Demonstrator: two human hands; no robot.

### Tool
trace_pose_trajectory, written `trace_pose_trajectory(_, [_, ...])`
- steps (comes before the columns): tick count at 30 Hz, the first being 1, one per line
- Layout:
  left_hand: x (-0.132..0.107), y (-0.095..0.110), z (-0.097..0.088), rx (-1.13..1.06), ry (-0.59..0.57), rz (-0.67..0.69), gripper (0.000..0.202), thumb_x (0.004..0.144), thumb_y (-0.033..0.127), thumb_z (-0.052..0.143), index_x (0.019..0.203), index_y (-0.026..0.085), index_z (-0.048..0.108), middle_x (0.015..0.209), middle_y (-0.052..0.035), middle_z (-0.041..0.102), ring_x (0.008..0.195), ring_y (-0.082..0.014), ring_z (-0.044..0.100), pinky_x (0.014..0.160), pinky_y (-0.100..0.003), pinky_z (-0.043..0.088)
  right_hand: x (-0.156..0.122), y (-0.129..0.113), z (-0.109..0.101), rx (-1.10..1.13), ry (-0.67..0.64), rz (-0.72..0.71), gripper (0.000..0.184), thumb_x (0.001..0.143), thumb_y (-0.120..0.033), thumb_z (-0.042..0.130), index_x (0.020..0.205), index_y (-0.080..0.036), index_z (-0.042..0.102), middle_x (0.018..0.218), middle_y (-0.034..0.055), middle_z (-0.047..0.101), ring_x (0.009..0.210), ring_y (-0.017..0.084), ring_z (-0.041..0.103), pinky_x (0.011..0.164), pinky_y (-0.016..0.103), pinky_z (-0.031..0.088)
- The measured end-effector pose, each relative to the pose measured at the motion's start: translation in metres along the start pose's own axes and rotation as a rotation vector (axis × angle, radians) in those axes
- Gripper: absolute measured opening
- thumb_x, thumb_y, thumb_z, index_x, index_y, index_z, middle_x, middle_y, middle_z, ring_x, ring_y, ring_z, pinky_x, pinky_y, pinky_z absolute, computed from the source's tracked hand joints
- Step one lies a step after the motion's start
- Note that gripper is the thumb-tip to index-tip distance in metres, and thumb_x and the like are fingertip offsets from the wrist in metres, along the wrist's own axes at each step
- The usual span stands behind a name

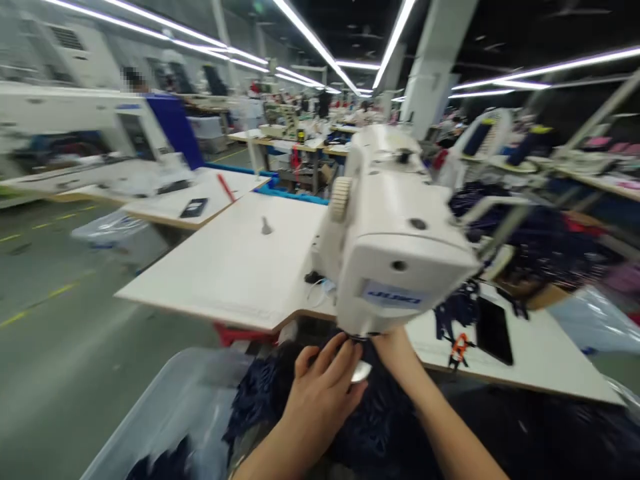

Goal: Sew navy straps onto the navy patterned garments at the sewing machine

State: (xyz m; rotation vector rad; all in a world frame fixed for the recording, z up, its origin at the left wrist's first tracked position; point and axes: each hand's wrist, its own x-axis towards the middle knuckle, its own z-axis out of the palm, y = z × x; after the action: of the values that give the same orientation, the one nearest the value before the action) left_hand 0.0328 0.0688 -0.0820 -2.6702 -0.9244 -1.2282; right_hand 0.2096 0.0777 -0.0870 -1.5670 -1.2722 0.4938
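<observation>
A white sewing machine (pixel 395 267) stands in front of me, its head over the place where both hands meet. My left hand (pixel 325 380) is at the near side of the head, fingers curled in under it. Any thing in its grip is hidden. A bright, shiny patch (pixel 361 372) shows between its thumb and fingers; I cannot tell what it is. Behind the machine head, the fingers of my right hand (pixel 394 350) are out of sight. Dark navy fabric (pixel 375 413) hangs below both hands, towards my lap.
Left of the machine stretches a white tabletop (pixel 220 260) bearing a small grey object (pixel 266 227). A clear plastic bin (pixel 175 393) holds dark pieces at lower left. On the right are a black phone-like slab (pixel 494 330) and an orange-handled tool (pixel 459 348). A person (pixel 175 127) is further left.
</observation>
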Motion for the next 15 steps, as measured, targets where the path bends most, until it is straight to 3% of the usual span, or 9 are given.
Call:
trace_pose_trajectory(5, [0.016,-0.004,-0.003,0.041,0.064,0.116,0.031,0.101,0.036,0.042,0.112,0.018,0.065,0.107,-0.0032,0.072,0.097,-0.0194,0.066,0.086,-0.034,0.034,-0.005,0.006,0.002,0.056,0.139,0.056,0.02,0.084,-0.038,0.054,0.084,-0.02,0.063,0.088,0.0052,0.068,0.087,0.02,0.062,0.08,0.032,0.049])
trace_pose_trajectory(9, [0.022,-0.004,-0.007,0.069,0.058,0.19,0.032,0.1,0.035,0.042,0.112,0.017,0.065,0.107,-0.0042,0.072,0.095,-0.0199,0.067,0.084,-0.034,0.035,-0.023,0.045,0.011,0.146,0.225,0.204,0.031,0.093,-0.046,0.044,0.084,-0.019,0.058,0.076,0.0006,0.061,0.071,0.015,0.056,0.067,0.028,0.047])
trace_pose_trajectory(11, [0.022,-0.003,-0.007,0.075,0.043,0.21,0.031,0.1,0.033,0.042,0.112,0.017,0.065,0.108,-0.0044,0.072,0.096,-0.0202,0.066,0.085,-0.034,0.035,-0.033,0.071,0.022,0.179,0.243,0.296,0.032,0.094,-0.044,0.045,0.082,-0.017,0.058,0.073,-0.0002,0.059,0.07,0.015,0.057,0.068,0.029,0.048])
trace_pose_trajectory(15, [0.019,-0.003,-0.005,0.08,0.033,0.243,0.029,0.098,0.031,0.045,0.115,0.016,0.064,0.109,-0.0048,0.071,0.099,-0.0204,0.065,0.088,-0.034,0.035,-0.048,0.102,0.044,0.235,0.226,0.44,0.026,0.093,-0.035,0.057,0.109,-0.015,0.061,0.107,0.0063,0.063,0.091,0.018,0.062,0.081,0.039,0.052])
